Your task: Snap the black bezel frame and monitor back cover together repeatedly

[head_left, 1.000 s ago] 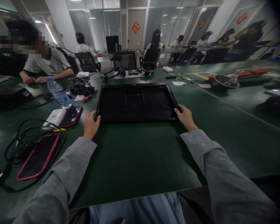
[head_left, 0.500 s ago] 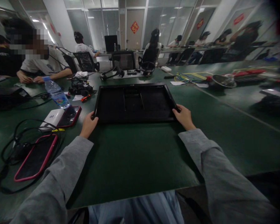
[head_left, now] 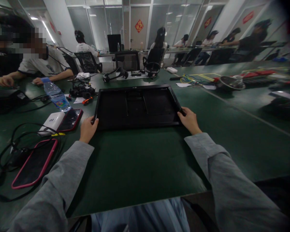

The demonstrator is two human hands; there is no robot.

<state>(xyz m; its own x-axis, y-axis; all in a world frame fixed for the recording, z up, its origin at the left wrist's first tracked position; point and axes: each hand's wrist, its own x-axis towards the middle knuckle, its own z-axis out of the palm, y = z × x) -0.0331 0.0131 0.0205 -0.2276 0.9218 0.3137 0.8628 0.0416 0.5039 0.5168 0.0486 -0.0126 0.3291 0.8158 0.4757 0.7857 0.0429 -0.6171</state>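
Observation:
A flat black rectangular frame (head_left: 137,106), like a monitor's back shell, lies on the green table (head_left: 135,167) in front of me. My left hand (head_left: 87,129) grips its near left corner with the fingers curled over the edge. At the near right corner my right hand (head_left: 189,120) is closed on the rim in the same way. Both my arms are in grey sleeves.
Left of the frame lie a pink-cased phone (head_left: 33,164) among black cables, a red-cased phone (head_left: 71,120), a white box (head_left: 49,122) and a water bottle (head_left: 56,96). A person sits at the far left. Headsets, wires and a dark bowl (head_left: 230,84) lie further back.
Both hands stay on the frame's near corners. The left hand has shifted slightly left with its corner, and the frame sits a little closer and turned.

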